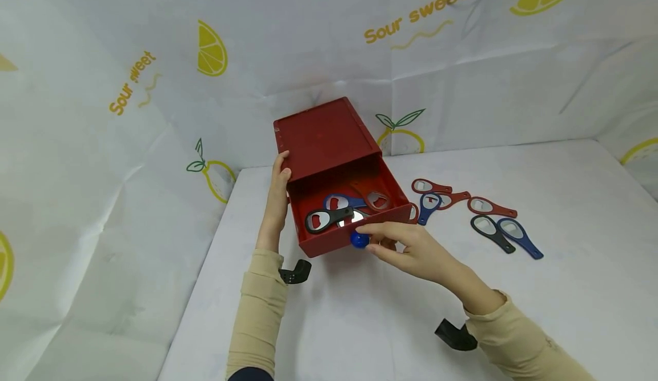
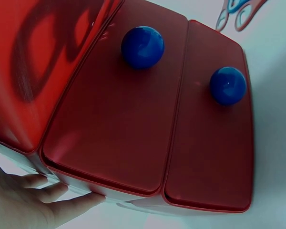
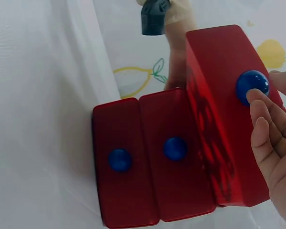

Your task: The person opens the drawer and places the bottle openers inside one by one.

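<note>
A red drawer cabinet [image 1: 324, 135] stands on the table, its top drawer [image 1: 329, 247] pulled out toward me. Inside lie several bottle openers, among them a black one [image 1: 320, 220] and a blue one [image 1: 354, 201]. My right hand [image 1: 413, 247] pinches the top drawer's blue knob [image 1: 360, 239] between thumb and fingers. Against the cabinet's left side rests my left hand [image 1: 276, 198], its fingers [image 2: 78, 207] fairly straight along the wall. The two lower drawers [image 3: 121, 191], each with a blue knob [image 3: 175, 149], are closed in the right wrist view.
To the right on the white table [image 1: 576, 198] lie more bottle openers: red ones [image 1: 492, 207], blue ones [image 1: 521, 237] and a black one [image 1: 492, 233]. Behind the cabinet hangs a white lemon-print sheet [image 1: 308, 38].
</note>
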A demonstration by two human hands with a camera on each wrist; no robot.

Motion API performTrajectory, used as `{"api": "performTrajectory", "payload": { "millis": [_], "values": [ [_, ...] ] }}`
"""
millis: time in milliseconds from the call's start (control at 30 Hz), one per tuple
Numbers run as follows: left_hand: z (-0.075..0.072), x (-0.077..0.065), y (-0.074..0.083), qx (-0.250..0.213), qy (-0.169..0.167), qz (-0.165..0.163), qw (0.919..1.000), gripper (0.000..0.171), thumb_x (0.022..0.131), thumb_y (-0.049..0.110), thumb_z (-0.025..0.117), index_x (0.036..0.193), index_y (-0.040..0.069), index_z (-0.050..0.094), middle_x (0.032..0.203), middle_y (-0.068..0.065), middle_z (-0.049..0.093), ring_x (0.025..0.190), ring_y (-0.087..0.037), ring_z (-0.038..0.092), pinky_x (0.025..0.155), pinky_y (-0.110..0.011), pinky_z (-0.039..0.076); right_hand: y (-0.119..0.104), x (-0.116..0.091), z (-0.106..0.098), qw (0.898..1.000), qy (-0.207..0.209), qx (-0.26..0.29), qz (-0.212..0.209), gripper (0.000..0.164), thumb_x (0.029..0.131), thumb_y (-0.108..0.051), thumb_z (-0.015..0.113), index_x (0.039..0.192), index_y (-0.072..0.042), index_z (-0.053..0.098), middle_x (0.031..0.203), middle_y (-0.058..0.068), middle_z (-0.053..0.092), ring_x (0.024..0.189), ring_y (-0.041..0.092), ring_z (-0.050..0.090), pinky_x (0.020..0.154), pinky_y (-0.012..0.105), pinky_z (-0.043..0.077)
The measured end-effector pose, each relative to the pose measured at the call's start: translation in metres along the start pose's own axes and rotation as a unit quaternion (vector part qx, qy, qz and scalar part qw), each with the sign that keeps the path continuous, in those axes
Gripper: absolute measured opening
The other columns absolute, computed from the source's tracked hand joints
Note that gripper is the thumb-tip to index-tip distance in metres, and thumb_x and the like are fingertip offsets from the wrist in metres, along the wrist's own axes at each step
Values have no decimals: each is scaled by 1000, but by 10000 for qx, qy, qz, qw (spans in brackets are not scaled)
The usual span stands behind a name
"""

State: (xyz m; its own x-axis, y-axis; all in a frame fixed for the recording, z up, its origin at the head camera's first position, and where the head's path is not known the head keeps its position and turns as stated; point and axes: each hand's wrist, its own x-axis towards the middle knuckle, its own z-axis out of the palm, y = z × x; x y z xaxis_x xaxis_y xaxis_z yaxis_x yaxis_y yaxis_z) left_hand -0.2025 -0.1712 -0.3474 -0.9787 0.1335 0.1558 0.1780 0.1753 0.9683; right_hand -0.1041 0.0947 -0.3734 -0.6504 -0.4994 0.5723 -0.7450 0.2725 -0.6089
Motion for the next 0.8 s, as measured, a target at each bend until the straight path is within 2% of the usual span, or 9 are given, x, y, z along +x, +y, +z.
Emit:
{"api": "performTrajectory", "payload": {
  "millis": [200,333,500,667,800],
  "values": [
    [0,0,0,-22,4,-21,10000,55,92,40,29,145,26,20,150,-5,20,131,-28,28,100,-54,32,8,-2,8,9999,128,83,66,40,76,-5,72,115,-10,64,85,-3,68,71,3,59,64,19,51],
    [0,0,1,-6,16,-34,10000,55,92,39,29,145,26,20,150,-5,21,131,-27,29,100,-54,32,9,-4,13,9987,147,292,398,36,78,-7,70,114,-9,64,89,2,71,74,5,64,66,22,53],
    [1,0,4,-9,21,-42,10000,54,93,38,29,145,25,20,150,-6,21,130,-28,30,99,-52,33,8,-4,16,9958,280,361,789,32,80,-8,69,112,-11,66,93,4,72,74,3,64,65,21,53],
    [1,-1,5,-13,38,-69,10000,54,93,38,28,145,26,21,150,-6,20,130,-27,30,99,-51,33,8,-2,16,9957,390,325,781,31,80,-7,69,110,-11,67,94,4,72,74,4,64,66,21,53],
    [1,-2,5,-35,37,-66,10000,54,93,38,29,144,25,21,150,-6,21,129,-27,31,96,-48,34,8,2,16,9943,435,278,933,31,81,-9,69,111,-12,67,95,3,72,75,4,63,65,21,52]
  ]
}}
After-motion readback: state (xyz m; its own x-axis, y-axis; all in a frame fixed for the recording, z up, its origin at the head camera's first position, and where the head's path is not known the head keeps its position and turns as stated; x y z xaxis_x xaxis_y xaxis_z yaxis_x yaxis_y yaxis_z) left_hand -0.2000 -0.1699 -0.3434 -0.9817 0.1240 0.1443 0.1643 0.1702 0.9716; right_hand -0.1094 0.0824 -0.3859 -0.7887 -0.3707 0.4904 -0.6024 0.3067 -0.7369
